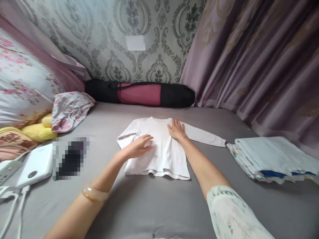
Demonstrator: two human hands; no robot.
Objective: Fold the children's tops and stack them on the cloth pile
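A white long-sleeved shirt (pixel 159 156) lies spread on the grey sheet, its neckline towards the wall. Its sleeve on the right stretches out straight; the one on the left is bent back beside the body of the shirt. My right hand (pixel 177 129) rests flat on the shirt near the right shoulder, fingers spread. Over the left half of the shirt is my left hand (pixel 139 147), fingers apart with nothing in them; whether it touches the cloth I cannot tell. A pale bangle (pixel 94 194) circles my left wrist.
Folded clothes (pixel 271 157) are stacked at the right. A black and red long bag (pixel 139 94) lies along the wall. On the left are a white power bank (pixel 36 166) with cables, a crumpled floral cloth (pixel 71 109), a yellow plush toy (pixel 37 131) and a blurred-out dark item (pixel 72 159).
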